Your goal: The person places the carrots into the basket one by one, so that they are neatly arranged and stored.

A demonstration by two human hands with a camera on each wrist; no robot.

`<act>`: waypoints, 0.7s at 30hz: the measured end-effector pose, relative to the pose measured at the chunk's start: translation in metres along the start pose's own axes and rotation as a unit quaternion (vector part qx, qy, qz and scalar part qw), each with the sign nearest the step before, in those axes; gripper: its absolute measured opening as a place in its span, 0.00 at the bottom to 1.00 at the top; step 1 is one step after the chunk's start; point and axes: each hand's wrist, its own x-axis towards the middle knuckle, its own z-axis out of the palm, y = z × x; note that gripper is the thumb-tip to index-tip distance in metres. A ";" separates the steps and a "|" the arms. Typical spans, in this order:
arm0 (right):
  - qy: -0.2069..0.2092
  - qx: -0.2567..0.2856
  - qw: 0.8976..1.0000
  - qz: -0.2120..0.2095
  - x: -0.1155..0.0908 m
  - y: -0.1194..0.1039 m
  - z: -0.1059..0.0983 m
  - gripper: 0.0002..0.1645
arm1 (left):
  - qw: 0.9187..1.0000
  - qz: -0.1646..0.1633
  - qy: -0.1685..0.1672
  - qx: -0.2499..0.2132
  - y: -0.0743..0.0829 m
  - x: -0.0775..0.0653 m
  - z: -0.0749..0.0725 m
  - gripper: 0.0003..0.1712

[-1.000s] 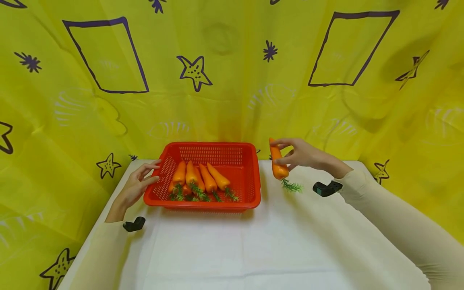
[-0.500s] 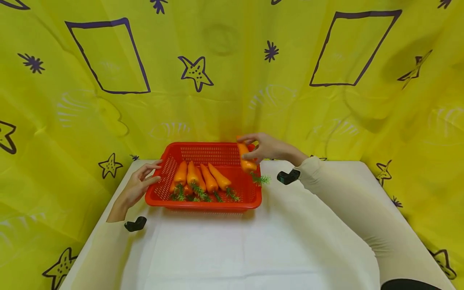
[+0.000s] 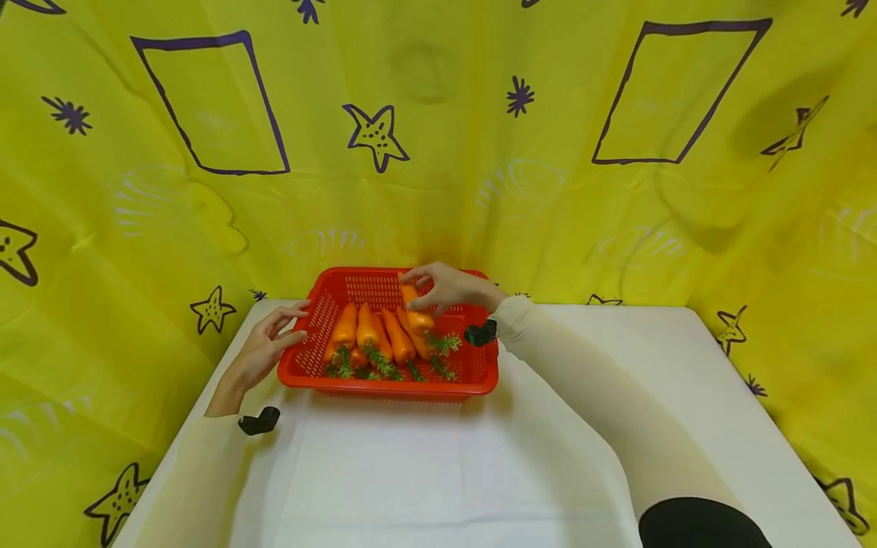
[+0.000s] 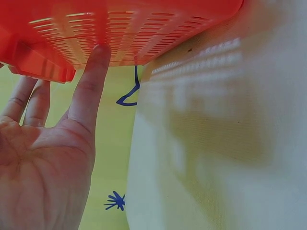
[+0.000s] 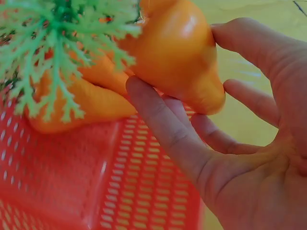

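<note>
My right hand [image 3: 448, 289] pinches an orange carrot [image 3: 416, 308] with a green leafy top, held over the red basket [image 3: 390, 387]. Close up in the right wrist view, fingers and thumb lie on opposite sides of the carrot [image 5: 172, 52], whose leaves [image 5: 57, 52] hang at the upper left. Beneath it, several carrots [image 3: 368, 327] lie side by side in the basket, tops toward the front. My left hand [image 3: 263, 346] rests against the basket's left side. In the left wrist view its straight thumb touches the slotted wall [image 4: 158, 28], and the other fingertips are hidden behind the rim.
The basket stands on a white-covered table [image 3: 384, 464] near its back edge. A yellow patterned curtain [image 3: 445, 205] rises behind the table and along both sides. Black wrist cameras sit below each hand [image 3: 259, 421].
My right hand has carried the carrot leftward from beside the basket to above the other carrots inside it. The left hand has stayed at the basket's left side.
</note>
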 end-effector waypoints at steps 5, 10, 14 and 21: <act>-0.010 0.019 1.000 0.007 0.020 0.008 0.013 0.37 | 1.000 0.000 0.000 -0.002 -0.001 0.000 0.000 0.22; -0.022 0.036 0.999 0.024 0.035 0.016 0.025 0.37 | 1.000 -0.006 0.003 0.000 -0.001 0.000 0.000 0.22; -0.025 0.043 0.998 0.038 0.045 0.021 0.031 0.38 | 1.000 -0.008 0.004 -0.005 -0.001 0.001 0.000 0.22; -0.030 0.070 0.995 0.064 0.056 0.025 0.037 0.36 | 1.000 -0.007 0.002 -0.015 -0.002 0.001 -0.001 0.21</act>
